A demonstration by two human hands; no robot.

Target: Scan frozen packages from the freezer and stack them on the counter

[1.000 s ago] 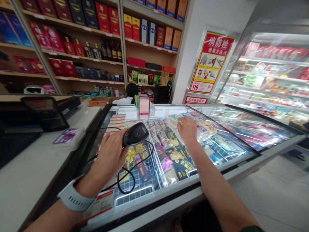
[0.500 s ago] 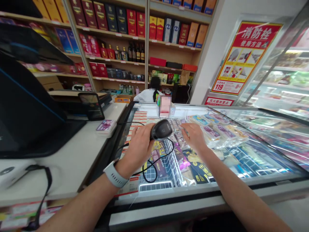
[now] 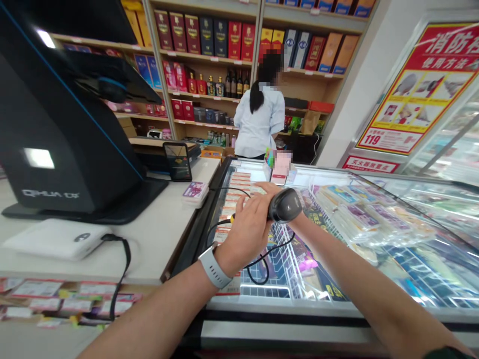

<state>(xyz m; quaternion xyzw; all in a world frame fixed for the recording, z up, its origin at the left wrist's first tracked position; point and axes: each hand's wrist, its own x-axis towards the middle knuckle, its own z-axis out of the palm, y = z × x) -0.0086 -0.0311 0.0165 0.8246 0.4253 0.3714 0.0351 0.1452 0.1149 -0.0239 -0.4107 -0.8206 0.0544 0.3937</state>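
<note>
My left hand (image 3: pixel 247 227) is wrapped around the grip of the black barcode scanner (image 3: pixel 285 205), fingers curled tight round the handle, the head of it pointing right, out over the glass lid of the chest freezer (image 3: pixel 374 234). I judge it a light, stiff plastic thing with a smooth shell, so the handle, where I have it, is the place to hold; the rounded head would slip. Its black cable (image 3: pixel 258 259) loops down over the glass toward the near edge and runs back left to the counter (image 3: pixel 157 239), so it could drag or snag on the freezer's rim. My right hand is hidden behind the scanner and my left hand; only the forearm (image 3: pixel 355 284) shows, crossing the glass from the near right, so I cannot tell whether those fingers are spread or closed. To the left the counter is crowded by the black till terminal (image 3: pixel 63 144), a white box (image 3: pixel 52 239) and a small pack of cards (image 3: pixel 195 192). A person in a white shirt (image 3: pixel 260 119) stands at the far end by the shelves.
</note>
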